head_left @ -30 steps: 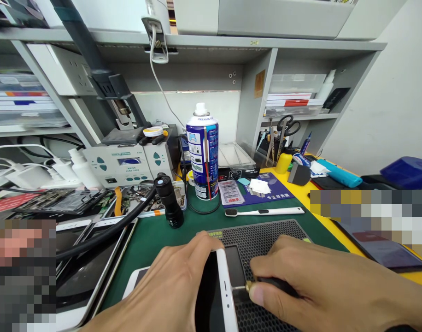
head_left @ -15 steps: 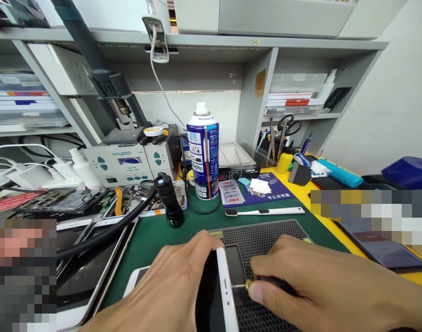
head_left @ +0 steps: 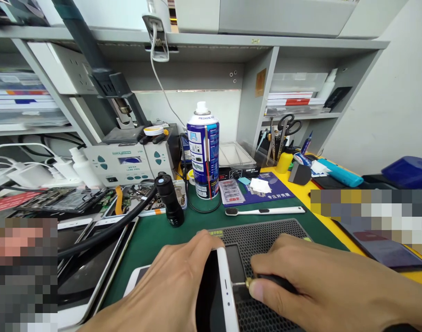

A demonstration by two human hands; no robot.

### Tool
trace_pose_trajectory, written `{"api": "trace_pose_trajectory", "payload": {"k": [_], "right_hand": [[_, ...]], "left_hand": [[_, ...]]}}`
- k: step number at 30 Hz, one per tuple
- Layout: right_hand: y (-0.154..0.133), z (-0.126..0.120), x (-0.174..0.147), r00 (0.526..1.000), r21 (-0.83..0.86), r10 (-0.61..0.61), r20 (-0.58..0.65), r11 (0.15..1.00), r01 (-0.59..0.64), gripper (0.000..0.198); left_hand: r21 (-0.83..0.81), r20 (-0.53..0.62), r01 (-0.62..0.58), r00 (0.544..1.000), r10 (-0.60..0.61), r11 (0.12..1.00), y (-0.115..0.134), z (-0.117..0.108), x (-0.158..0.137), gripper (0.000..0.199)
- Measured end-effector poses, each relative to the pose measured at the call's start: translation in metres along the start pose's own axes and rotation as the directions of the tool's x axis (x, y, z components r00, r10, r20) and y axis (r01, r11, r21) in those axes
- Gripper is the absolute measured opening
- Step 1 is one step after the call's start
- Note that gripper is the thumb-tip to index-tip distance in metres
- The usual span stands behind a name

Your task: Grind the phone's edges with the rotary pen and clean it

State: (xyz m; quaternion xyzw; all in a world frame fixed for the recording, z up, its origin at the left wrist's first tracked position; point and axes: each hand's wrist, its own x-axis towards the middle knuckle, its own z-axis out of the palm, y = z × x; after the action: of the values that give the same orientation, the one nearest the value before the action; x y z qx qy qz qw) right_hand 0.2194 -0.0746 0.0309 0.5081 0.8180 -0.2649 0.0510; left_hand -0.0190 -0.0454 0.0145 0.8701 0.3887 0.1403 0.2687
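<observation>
Grey shelving (head_left: 256, 42) spans the upper half of the frame above a workbench laid with a green mat (head_left: 145, 240); a soldering station (head_left: 128, 166) stands at mid-left and a blue aerosol can (head_left: 202, 159) at the centre.

Work on the white-framed smartphone (head_left: 211, 295), at lower centre, looks under way rather than finished. Its black screen and white bezel, with earpiece slit and round holes, appear to be in place, and no lifted panel or gap can be made out along the visible rim. How much is left cannot be judged, since the phone runs off the bottom of the frame and its back is hidden.

Relative to the hands, the phone lies between them, tilted up on the right side of the left hand (head_left: 169, 272), which grasps it around the left and far edges; most of those fingers are out of sight. To its right, the right hand (head_left: 294, 276) clasps a black-handled hand tool (head_left: 248, 282) with a brass collar, thumb pressed beside the collar. The tool's thin shaft points left to the phone's white edge; whether the tip touches or enters it is too small to tell. A honeycomb mat (head_left: 266, 235) lies beneath.
</observation>
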Motion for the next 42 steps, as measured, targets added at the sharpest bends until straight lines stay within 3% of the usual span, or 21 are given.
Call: {"api": "trace_pose_trajectory", "payload": {"k": [4, 7, 11, 15, 20, 29, 37, 42], "right_hand": [[-0.001, -0.001, 0.000, 1.000, 0.006, -0.003, -0.003, 1.000, 0.003, 0.052], [-0.001, -0.001, 0.000, 1.000, 0.011, 0.000, -0.007, 1.000, 0.001, 0.053], [-0.002, -0.001, -0.001, 1.000, 0.016, -0.027, -0.015, 1.000, 0.027, 0.052], [-0.002, -0.001, 0.001, 0.999, 0.019, -0.034, -0.033, 0.999, 0.035, 0.050], [-0.001, 0.000, 0.001, 0.998, 0.041, -0.037, -0.049, 0.998, 0.039, 0.050], [-0.002, -0.001, 0.000, 1.000, 0.019, -0.012, -0.014, 1.000, 0.013, 0.050], [-0.003, -0.002, -0.001, 0.999, 0.026, -0.029, -0.032, 0.999, 0.030, 0.049], [-0.002, 0.000, -0.001, 0.999, 0.035, -0.019, -0.035, 0.999, 0.020, 0.051]], "left_hand": [[-0.040, 0.115, -0.013, 0.993, 0.018, 0.999, -0.001, -0.004, 0.002, 0.056], [-0.018, 0.023, 0.032, 0.999, -0.031, 0.999, 0.000, -0.001, 0.002, 0.059], [-0.015, 0.056, 0.032, 0.998, -0.031, 0.999, -0.001, 0.004, 0.000, 0.058], [-0.007, 0.018, 0.023, 1.000, -0.023, 1.000, -0.001, 0.003, -0.002, 0.058], [-0.036, 0.084, 0.011, 0.996, -0.008, 0.999, 0.000, 0.001, 0.000, 0.058], [0.010, -0.001, 0.042, 0.999, -0.042, 0.999, -0.001, 0.005, -0.004, 0.060], [-0.043, 0.060, 0.019, 0.998, -0.017, 0.999, -0.019, 0.009, -0.012, 0.066], [-0.034, 0.067, 0.046, 0.997, -0.044, 0.998, -0.007, 0.005, -0.005, 0.062]]}}
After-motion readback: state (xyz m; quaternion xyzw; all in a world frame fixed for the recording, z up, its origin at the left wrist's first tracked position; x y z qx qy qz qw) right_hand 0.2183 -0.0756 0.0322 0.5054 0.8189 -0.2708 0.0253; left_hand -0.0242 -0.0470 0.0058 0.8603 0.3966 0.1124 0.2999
